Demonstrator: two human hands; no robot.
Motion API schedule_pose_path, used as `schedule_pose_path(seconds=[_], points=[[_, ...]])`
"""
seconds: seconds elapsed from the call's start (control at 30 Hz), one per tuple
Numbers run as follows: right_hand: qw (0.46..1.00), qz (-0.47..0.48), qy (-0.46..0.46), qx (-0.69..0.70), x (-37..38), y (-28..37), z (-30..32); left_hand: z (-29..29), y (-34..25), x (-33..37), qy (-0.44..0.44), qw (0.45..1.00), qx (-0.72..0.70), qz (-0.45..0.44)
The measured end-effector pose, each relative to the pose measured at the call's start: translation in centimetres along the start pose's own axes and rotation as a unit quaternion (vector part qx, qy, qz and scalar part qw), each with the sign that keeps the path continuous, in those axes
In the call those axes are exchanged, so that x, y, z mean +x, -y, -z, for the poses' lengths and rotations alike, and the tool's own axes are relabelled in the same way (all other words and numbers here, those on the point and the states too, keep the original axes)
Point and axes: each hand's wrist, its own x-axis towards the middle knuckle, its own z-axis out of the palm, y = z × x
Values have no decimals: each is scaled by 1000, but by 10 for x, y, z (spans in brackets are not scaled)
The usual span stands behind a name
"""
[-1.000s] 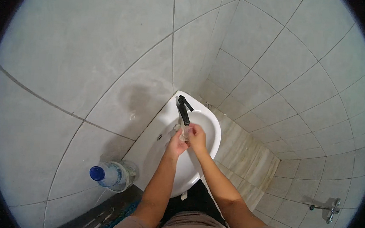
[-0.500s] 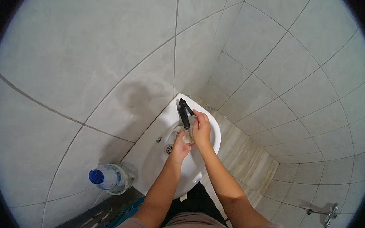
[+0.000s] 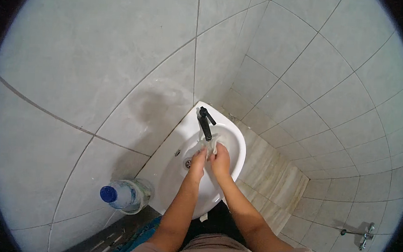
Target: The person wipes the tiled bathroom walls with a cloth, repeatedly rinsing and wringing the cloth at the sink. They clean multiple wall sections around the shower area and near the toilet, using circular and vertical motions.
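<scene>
A small whitish wet cloth [image 3: 216,141] is bunched between my two hands, just below the spout of the black tap [image 3: 205,126]. My left hand [image 3: 198,163] grips its left side, close to the drain [image 3: 188,163]. On the other side, my right hand [image 3: 220,162] is closed round the cloth, its fingers partly hidden. Both hands are low inside the white washbasin [image 3: 240,156]. Whether water runs from the spout is hard to make out.
A clear plastic bottle with a blue cap [image 3: 108,194] stands in a see-through container [image 3: 144,194] at the basin's left end. Tiled walls [image 3: 143,99] close in behind and to the right. A metal wall tap [image 3: 365,236] juts out at lower right.
My right hand has left the tap's lever and come down to the cloth beside my left hand. The cloth now shows more to the right, under the spout.
</scene>
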Motion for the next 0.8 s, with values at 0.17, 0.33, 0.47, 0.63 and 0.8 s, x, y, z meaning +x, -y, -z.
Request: schedule_pose_path(seconds=[0.17,0.33,0.47,0.63,0.8], points=[[982,92,118,-119,-3,12,7,-8,-3,-11,171,935,-294,102],[943,-24,324,-69,27,49,53,-4,5,10,185,902,-363,142],[997,33,56,-29,65,44,55,-16,-12,9,161,914,-344,144],[994,88,52,33,72,39,28,-4,1,33,194,909,-346,131],[980,36,108,165,75,23,13,-7,-13,11,73,884,-415,206]])
